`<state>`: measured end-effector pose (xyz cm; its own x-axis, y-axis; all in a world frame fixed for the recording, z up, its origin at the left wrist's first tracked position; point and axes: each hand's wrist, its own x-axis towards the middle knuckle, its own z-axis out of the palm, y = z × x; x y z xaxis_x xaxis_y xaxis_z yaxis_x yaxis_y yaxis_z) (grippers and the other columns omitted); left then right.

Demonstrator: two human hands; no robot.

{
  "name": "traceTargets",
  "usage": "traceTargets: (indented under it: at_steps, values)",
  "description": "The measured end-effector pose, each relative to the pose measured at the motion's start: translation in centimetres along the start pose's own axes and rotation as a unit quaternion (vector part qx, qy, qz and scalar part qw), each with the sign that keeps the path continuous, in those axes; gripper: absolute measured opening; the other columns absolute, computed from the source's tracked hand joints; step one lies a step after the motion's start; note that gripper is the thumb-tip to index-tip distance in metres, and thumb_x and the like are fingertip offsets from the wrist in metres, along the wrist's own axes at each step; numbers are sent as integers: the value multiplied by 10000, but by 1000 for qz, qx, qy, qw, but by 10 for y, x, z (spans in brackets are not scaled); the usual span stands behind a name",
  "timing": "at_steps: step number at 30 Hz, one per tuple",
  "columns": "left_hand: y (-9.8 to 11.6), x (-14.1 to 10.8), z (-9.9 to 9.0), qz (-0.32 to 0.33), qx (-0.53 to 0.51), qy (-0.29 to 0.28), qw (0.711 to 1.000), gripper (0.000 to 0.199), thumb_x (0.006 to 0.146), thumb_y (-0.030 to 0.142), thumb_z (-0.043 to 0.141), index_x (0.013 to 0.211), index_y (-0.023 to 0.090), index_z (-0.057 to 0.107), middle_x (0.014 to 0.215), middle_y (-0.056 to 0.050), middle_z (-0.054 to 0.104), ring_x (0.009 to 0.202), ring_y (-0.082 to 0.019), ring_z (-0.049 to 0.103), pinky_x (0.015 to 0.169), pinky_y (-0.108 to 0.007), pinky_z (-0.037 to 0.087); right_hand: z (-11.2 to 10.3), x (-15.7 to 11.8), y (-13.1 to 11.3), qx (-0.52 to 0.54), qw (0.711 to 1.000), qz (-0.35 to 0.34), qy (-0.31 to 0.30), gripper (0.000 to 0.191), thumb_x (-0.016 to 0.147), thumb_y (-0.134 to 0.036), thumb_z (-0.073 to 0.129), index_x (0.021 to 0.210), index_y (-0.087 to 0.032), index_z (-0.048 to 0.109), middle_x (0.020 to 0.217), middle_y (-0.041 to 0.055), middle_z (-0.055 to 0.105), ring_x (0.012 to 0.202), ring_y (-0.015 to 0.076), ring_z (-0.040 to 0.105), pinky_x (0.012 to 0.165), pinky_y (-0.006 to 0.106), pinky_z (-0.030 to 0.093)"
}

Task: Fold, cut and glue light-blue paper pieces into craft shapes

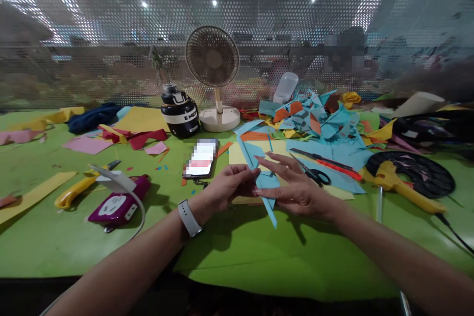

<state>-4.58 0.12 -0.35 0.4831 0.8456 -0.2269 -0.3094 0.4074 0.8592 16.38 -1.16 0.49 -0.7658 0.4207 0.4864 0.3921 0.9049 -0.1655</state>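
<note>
A folded strip of light blue paper (pixel 269 183) is held up over the table, slanting from upper left to lower right. My left hand (pixel 231 185), with a pale watch band at the wrist, pinches its left edge between thumb and fingers. On the other side, my right hand (pixel 296 187) grips the same paper, its fingers long and somewhat spread across the surface. Beneath the hands lies a pale yellow sheet (pixel 237 158). Black scissors (pixel 319 176) and a red-and-black utility knife (pixel 338 165) rest just beyond my right hand, on flat blue paper (pixel 348 153).
A phone (pixel 202 158), a purple power strip (pixel 118 205) and yellow-handled pliers (pixel 76 190) lie to the left. Behind stand a black bottle (pixel 180 113) and a fan (pixel 213 57). Blue paper scraps (pixel 318 118) are heaped at back right, near a yellow glue gun (pixel 414 195).
</note>
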Motion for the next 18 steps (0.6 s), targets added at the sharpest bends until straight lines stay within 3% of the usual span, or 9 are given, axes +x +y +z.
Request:
traceTargets:
  at_steps: [6,12,18]
  values:
    - [-2,0,0,3,-8,-3,1000,306,626,333,831,642,136,597,568,-9,674,497,-91,618,555,-202,529,2,3,1,106,989,98,16,187,851,-328,620,1000,-341,732,1549,-40,225,1434,257,54,1132,546,92]
    - [-2,-2,5,20,-24,9,999,305,627,327,831,645,131,597,566,-4,667,517,-90,624,567,-192,515,3,4,-5,202,957,206,39,193,830,-439,615,860,-311,757,1459,-3,406,1419,250,175,1115,518,218]
    - [-7,-5,11,58,-23,14,998,265,684,331,795,711,127,628,644,-4,682,567,-98,632,649,-241,540,5,9,-13,167,954,247,32,254,890,-372,532,760,-240,706,1529,-16,278,1435,260,87,1120,548,151]
